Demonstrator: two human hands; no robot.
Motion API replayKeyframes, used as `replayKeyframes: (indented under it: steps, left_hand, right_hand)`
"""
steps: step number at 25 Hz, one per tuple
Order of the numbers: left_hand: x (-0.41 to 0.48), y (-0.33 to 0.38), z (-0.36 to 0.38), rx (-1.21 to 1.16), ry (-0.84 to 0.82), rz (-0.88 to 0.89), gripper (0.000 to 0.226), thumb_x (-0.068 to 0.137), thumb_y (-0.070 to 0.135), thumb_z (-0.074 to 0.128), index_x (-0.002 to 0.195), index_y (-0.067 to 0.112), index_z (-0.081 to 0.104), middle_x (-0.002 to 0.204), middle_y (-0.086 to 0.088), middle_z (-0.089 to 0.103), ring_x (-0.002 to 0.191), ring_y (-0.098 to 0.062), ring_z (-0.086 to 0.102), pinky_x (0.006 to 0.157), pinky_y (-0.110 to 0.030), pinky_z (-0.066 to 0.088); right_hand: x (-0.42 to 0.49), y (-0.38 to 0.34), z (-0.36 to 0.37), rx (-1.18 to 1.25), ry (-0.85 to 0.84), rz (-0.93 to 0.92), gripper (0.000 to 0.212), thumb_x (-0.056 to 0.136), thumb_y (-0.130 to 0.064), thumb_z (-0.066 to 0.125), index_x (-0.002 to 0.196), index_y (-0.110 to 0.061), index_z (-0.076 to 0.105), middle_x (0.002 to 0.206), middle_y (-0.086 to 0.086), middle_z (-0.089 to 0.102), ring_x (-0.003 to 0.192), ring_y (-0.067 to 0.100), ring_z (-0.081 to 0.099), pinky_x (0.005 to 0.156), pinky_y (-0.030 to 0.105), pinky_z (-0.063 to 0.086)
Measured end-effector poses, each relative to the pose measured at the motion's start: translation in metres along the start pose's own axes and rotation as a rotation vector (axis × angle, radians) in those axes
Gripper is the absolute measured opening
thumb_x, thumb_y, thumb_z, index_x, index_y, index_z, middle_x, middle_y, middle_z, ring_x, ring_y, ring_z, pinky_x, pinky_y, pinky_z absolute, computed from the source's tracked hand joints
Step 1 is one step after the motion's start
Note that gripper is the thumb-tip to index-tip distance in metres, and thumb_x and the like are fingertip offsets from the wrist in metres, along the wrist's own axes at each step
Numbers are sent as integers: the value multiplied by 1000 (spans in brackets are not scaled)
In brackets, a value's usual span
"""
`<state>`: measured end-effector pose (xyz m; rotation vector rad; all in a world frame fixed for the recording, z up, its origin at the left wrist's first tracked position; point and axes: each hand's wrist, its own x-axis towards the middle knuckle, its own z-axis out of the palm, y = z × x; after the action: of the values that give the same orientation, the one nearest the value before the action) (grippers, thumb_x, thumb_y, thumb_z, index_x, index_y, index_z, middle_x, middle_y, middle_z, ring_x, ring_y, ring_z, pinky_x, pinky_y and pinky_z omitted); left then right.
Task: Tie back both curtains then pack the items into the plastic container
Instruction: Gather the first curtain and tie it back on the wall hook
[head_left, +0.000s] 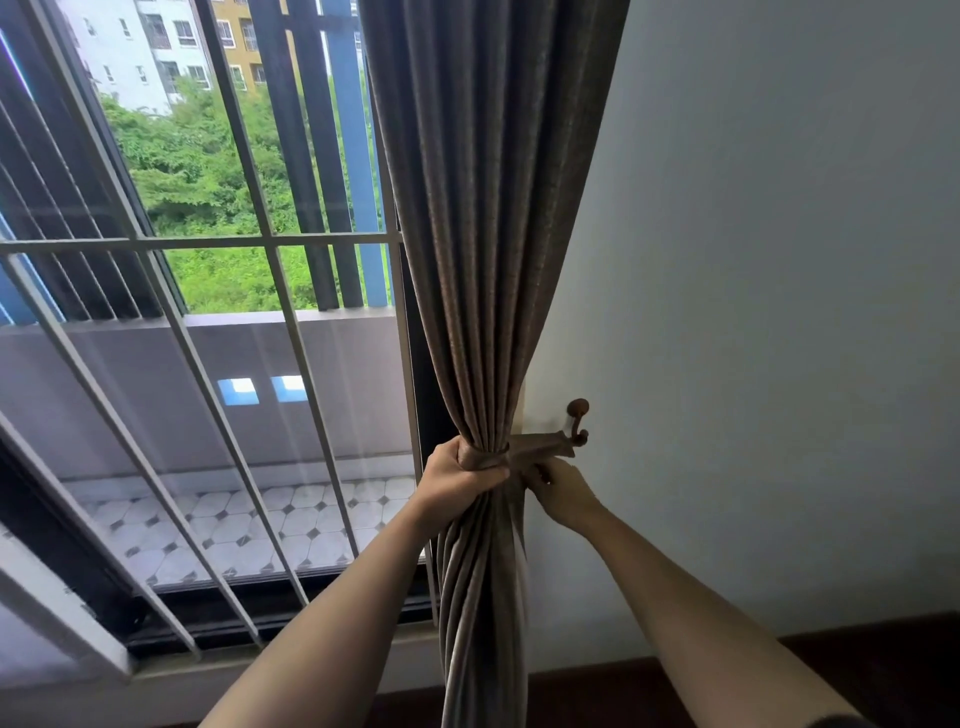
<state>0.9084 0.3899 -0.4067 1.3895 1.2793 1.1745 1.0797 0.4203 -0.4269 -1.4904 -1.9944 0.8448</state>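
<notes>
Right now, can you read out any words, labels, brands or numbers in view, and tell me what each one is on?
None: no readable text in this view.
The curtain, its tieback and the wall hook are unmarked.
The wall is bare.
The buildings outside show no legible signs.

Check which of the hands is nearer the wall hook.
Right. The right hand sits just below the wall hook, at the tieback end. The left hand grips the gathered curtain, farther from the hook toward the window.
</notes>
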Motion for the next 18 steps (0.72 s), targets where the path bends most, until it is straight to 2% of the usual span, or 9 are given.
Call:
replayKeyframes:
  steps: [3, 7, 9, 11, 13, 15, 17, 18]
  left_hand:
    - [-1, -1, 0, 17, 40, -14, 33, 58, 28, 75, 89, 20, 68, 91, -5, 72, 91, -25, 68, 87, -49, 54]
    - [-5, -3, 6, 33, 83, 4, 37, 57, 31, 75, 92, 21, 67, 91, -2, 71, 89, -21, 68, 84, -41, 57]
    - [-8, -2, 11, 39, 97, 23, 31, 62, 23, 76, 92, 19, 66, 89, 0, 70, 88, -19, 67, 78, -34, 56]
    - [-12, 0, 14, 49, 96, 47, 27, 68, 15, 75, 93, 18, 66, 88, 2, 70, 86, -18, 67, 73, -26, 54]
    - [-14, 1, 14, 65, 87, 59, 29, 68, 19, 75, 95, 18, 65, 89, 2, 69, 87, -17, 67, 75, -27, 55]
    - [-13, -1, 11, 83, 98, 54, 33, 64, 26, 73, 95, 20, 65, 89, 4, 69, 88, -17, 66, 78, -32, 56]
    - [-11, -4, 9, 104, 127, 44, 34, 60, 31, 73, 92, 25, 65, 89, 6, 70, 87, -14, 67, 80, -34, 57]
    - [-11, -5, 9, 104, 131, 45, 32, 59, 32, 73, 90, 27, 65, 89, 6, 70, 86, -14, 67, 80, -36, 57]
  right_hand:
    - [-5, 0, -13, -73, 52, -65, 23, 96, -17, 47, 90, -6, 66, 92, 11, 64, 81, 14, 51, 64, 19, 37]
    - [-25, -11, -39, -13, -85, -40, 29, 94, -29, 51, 66, -27, 52, 69, -7, 53, 65, 5, 49, 54, 13, 32]
    - [-30, -19, -44, -24, -111, -41, 31, 93, -27, 52, 63, -21, 52, 66, -8, 51, 63, 3, 47, 54, 14, 32]
    - [-32, -27, -52, -30, -144, -53, 30, 92, -21, 53, 64, -13, 52, 66, -3, 51, 64, 7, 48, 58, 16, 34]
    - [-33, -33, -60, 70, -221, -34, 25, 91, -15, 54, 67, -12, 56, 68, -1, 53, 66, 10, 50, 63, 22, 40]
    - [-38, -38, -62, 270, -305, 50, 14, 90, -11, 55, 82, -7, 66, 76, 0, 59, 71, 10, 56, 63, 22, 48]
    - [-44, -41, -57, 379, -308, 98, 17, 90, -8, 55, 99, -2, 68, 86, 5, 62, 80, 12, 60, 69, 21, 52]
    - [-46, -42, -53, 412, -288, 110, 18, 91, -8, 54, 101, -2, 68, 89, 6, 63, 83, 14, 61, 71, 22, 52]
